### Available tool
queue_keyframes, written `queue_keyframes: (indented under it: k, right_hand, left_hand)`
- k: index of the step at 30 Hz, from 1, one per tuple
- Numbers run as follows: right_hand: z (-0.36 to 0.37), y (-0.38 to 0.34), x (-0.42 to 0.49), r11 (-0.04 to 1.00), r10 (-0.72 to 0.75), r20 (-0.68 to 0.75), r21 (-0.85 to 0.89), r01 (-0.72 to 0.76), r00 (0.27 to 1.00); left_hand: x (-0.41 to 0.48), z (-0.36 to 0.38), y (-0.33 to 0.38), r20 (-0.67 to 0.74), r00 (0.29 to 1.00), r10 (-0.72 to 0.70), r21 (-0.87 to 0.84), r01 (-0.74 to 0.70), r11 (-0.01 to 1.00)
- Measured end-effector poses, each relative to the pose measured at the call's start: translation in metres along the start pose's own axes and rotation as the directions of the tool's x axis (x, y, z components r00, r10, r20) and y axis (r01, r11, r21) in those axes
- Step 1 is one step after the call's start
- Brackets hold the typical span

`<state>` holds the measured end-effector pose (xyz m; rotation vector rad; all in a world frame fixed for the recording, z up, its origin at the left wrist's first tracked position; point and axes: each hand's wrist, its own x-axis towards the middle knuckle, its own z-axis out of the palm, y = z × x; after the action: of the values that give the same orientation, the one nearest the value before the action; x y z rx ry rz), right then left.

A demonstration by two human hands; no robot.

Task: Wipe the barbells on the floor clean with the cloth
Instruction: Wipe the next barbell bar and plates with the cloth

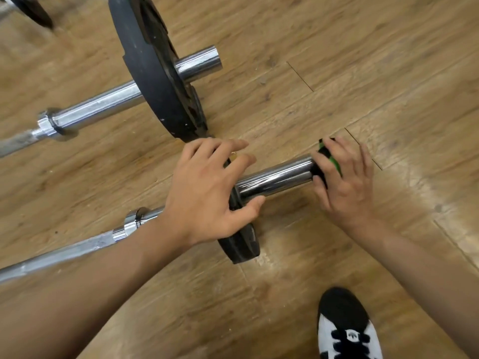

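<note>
My right hand (344, 182) curls round the cloth (328, 156) at the end of the near bar (274, 177). My left hand (204, 193) grips its plate (243, 247). I should squeeze and twist all around.

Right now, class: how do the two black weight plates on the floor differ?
The far plate looks clearly larger than the near plate. The far plate stands untouched; the left hand grips the near plate's rim. Both are black, each upright on a chrome barbell sleeve.
</note>
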<state>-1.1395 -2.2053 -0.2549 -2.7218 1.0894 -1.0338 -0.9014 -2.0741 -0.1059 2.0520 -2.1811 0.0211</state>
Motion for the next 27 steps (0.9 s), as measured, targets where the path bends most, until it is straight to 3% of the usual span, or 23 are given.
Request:
queue_keyframes:
  k: [3,8,12,17,19,21,23,25,27]
  right_hand:
    - [0.007,-0.037,0.014,0.986,0.164,-0.017,0.04,-0.163,0.986]
    - [0.019,-0.094,0.029,0.991,0.093,0.028,0.09,-0.095,0.995]
    - [0.016,-0.076,0.025,1.0,0.018,0.014,0.016,-0.018,1.0]
    - [0.009,-0.048,0.026,0.977,0.203,-0.053,-0.059,-0.206,0.978]
    - [0.011,-0.065,0.03,0.995,0.094,0.015,-0.034,-0.094,0.995]
    - [0.012,-0.083,0.04,0.999,-0.03,0.194,0.03,0.024,0.981]
    - [-0.002,-0.09,0.059,0.997,0.023,0.338,0.058,-0.045,0.941]
    - [-0.032,-0.092,0.071,0.99,0.09,0.353,0.072,-0.123,0.931]
    - [-0.067,-0.102,0.074,0.99,0.099,0.319,0.063,-0.126,0.942]
  left_hand:
    - [0.005,-0.002,-0.004,0.002,1.0,-0.021,-0.018,0.021,1.0]
    - [0.006,-0.004,0.001,0.086,0.996,0.022,0.031,-0.025,0.999]
    - [0.004,-0.003,0.003,0.065,0.997,0.032,0.005,-0.032,0.999]
    - [0.0,0.004,0.004,-0.009,1.0,0.011,-0.052,-0.012,0.999]
    - [-0.002,0.004,0.005,-0.043,0.999,0.005,-0.068,-0.008,0.998]
    - [-0.003,0.003,0.001,-0.079,0.997,0.027,-0.119,-0.036,0.992]
    - [-0.006,-0.001,-0.008,-0.104,0.99,0.095,-0.244,-0.117,0.963]
    - [-0.019,-0.006,-0.023,-0.124,0.978,0.166,-0.384,-0.202,0.901]
    - [-0.044,-0.011,-0.047,-0.123,0.972,0.203,-0.394,-0.235,0.888]
